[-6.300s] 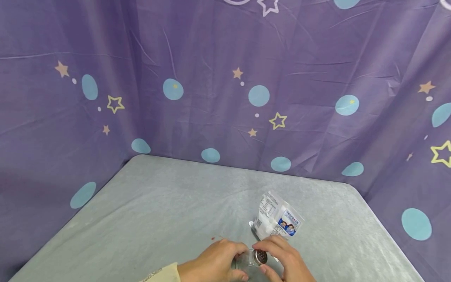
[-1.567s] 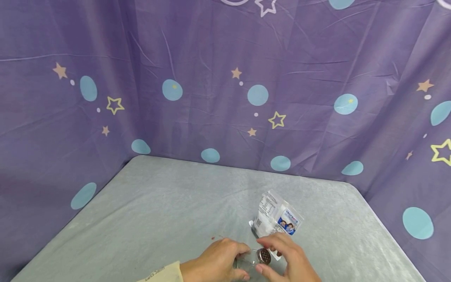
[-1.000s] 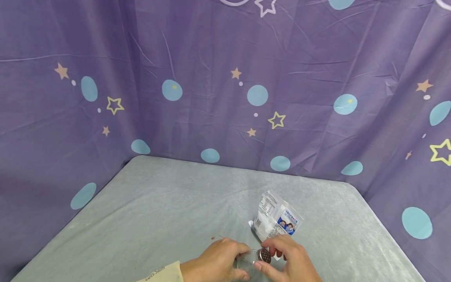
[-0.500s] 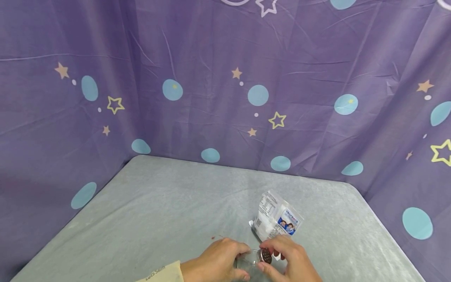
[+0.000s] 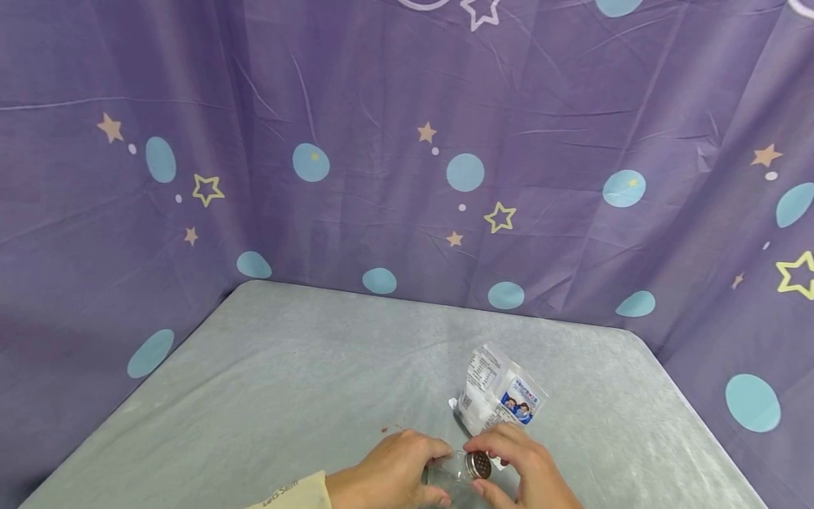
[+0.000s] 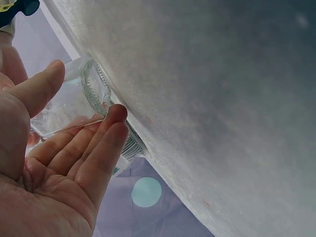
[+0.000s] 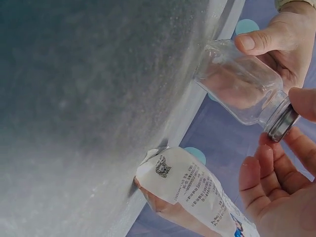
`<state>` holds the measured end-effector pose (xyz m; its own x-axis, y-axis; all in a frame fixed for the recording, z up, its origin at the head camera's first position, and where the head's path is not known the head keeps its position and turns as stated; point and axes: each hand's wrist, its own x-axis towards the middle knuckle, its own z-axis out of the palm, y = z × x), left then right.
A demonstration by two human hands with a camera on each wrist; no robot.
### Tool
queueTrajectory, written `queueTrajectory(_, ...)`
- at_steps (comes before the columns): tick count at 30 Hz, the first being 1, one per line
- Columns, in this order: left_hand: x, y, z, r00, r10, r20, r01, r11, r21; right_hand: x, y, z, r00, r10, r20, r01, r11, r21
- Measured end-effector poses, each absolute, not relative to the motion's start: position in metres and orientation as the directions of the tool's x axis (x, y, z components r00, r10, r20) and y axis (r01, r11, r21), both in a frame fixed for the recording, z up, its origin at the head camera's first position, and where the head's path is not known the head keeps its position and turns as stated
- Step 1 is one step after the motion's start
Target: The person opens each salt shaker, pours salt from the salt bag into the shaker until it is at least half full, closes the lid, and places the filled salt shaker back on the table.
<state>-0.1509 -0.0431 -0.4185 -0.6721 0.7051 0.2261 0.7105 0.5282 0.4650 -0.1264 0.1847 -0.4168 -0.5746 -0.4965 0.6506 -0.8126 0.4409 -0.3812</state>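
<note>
A clear glass shaker jar (image 5: 450,466) with a holed metal lid (image 5: 478,465) lies tilted sideways above the grey table, lid to the right. My left hand (image 5: 391,466) grips the jar's body near its base, thumb on the near side and fingers on the far side. My right hand (image 5: 524,466) holds the lid's rim between thumb and fingertips. In the right wrist view the see-through jar (image 7: 242,81) shows left-hand fingers behind its glass, and the lid (image 7: 283,123) sits on its neck. Just behind the right hand is a printed white packet (image 5: 483,389).
The packet (image 7: 182,192) stands on the table, with something reddish-brown showing through its lower side. Small red specks (image 5: 384,430) lie on the grey tabletop (image 5: 286,396). A purple patterned curtain (image 5: 381,212) hangs round the table's back and sides.
My right fingers have shifted round the lid several times, spreading and closing again. The jar has moved slightly right since the oldest frame. My left hand and the packet stay nearly still.
</note>
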Motion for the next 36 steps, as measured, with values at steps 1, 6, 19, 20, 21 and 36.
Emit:
queueTrajectory(1, -0.151, -0.043, -0.418, -0.671, 0.706, 0.226, 0.712, 0.528, 0.464, -0.127, 0.184, -0.417, -0.557, -0.503, 0.661, -0.824, 0.430, -0.368)
queueTrajectory(6, -0.151, -0.044, -0.418, -0.678, 0.704, 0.212, 0.701, 0.532, 0.475, -0.128, 0.184, -0.417, -0.515, -0.531, 0.673, -0.853, 0.396, -0.341)
queueTrajectory(19, -0.151, -0.044, -0.418, -0.689, 0.700, 0.188, 0.680, 0.534, 0.502, -0.122, 0.182, -0.416, -0.617, -0.420, 0.665, -0.763, 0.525, -0.376)
queueTrajectory(20, -0.151, -0.044, -0.418, -0.691, 0.699, 0.183, 0.677, 0.537, 0.504, -0.121, 0.182, -0.416, -0.634, -0.400, 0.662, -0.745, 0.547, -0.382)
queueTrajectory(21, -0.151, -0.044, -0.418, -0.693, 0.699, 0.179, 0.674, 0.538, 0.506, -0.120, 0.181, -0.416, -0.651, -0.383, 0.655, -0.726, 0.564, -0.392)
queueTrajectory(36, -0.149, -0.043, -0.417, -0.682, 0.702, 0.207, 0.693, 0.528, 0.492, -0.116, 0.179, -0.410, -0.759, -0.341, 0.555, -0.625, 0.619, -0.475)
